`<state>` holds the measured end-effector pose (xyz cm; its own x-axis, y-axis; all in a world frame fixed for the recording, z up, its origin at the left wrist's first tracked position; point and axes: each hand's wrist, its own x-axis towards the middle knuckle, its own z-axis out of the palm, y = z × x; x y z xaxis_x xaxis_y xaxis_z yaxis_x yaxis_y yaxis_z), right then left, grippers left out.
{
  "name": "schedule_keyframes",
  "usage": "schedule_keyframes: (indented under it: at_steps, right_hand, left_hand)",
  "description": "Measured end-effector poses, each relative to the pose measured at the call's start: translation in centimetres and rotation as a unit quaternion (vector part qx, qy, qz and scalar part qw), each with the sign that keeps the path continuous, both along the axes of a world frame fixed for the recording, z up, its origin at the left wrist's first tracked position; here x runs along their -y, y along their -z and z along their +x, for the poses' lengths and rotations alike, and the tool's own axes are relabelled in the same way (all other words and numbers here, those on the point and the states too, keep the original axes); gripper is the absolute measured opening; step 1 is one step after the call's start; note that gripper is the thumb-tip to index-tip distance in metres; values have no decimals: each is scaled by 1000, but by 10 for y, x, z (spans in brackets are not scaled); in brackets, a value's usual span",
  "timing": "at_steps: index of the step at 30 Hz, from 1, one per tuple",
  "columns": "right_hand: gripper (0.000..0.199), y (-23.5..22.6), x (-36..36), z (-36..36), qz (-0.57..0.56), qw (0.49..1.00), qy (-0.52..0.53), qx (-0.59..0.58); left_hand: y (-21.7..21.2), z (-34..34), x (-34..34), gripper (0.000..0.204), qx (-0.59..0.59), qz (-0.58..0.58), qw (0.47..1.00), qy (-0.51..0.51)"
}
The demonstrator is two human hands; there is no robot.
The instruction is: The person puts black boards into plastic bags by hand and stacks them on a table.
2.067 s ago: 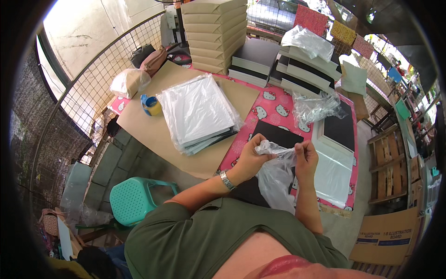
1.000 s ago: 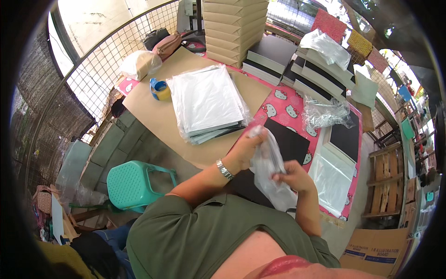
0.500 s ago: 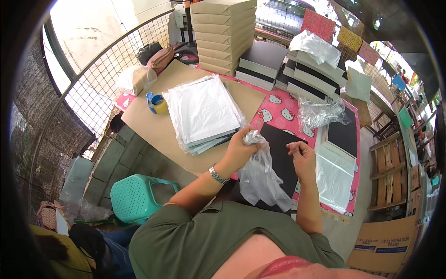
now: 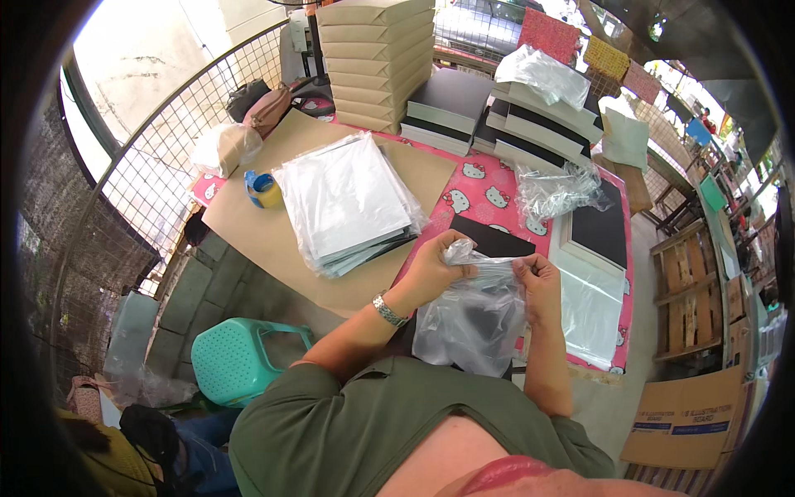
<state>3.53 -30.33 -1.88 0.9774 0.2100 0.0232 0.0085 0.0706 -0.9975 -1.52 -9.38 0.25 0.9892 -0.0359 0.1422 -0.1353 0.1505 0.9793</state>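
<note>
At four o'clock from the wrapped stack [image 4: 348,195], left hand [image 4: 435,272] and right hand [image 4: 541,288] pinch a plastic bag [image 4: 464,325] (crumpled, clear).

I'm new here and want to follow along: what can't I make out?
Head view: flat black rectangular board, near part obscured by the crumpled clear plastic bag.
Head view: tall stack of brown paper packs, top cut off by the upper edge.
Head view: silver metal wristband, details too small.
</note>
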Motion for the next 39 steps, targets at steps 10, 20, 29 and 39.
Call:
schedule_keyframes:
  at_steps: [10, 20, 29, 39]
  right_hand:
    - [13, -21, -39, -7, 132, 991, -27, -22]
    - [19, -14, 22, -19, 205, 931, -301, -21]
    - [12, -21, 23, -12, 269, 942, -199, -31]
    - [18, -2, 43, 5, -2, 969, -246, -17]
  left_hand:
    - [22, 1, 4, 13, -93, -99, 989, 55]
    - [5, -44, -43, 14, -144, 19, 928, 343]
    - [-14, -33, -42, 28, -229, 225, 894, 312]
    - [13, -1, -63, 31, -216, -57, 943, 248]
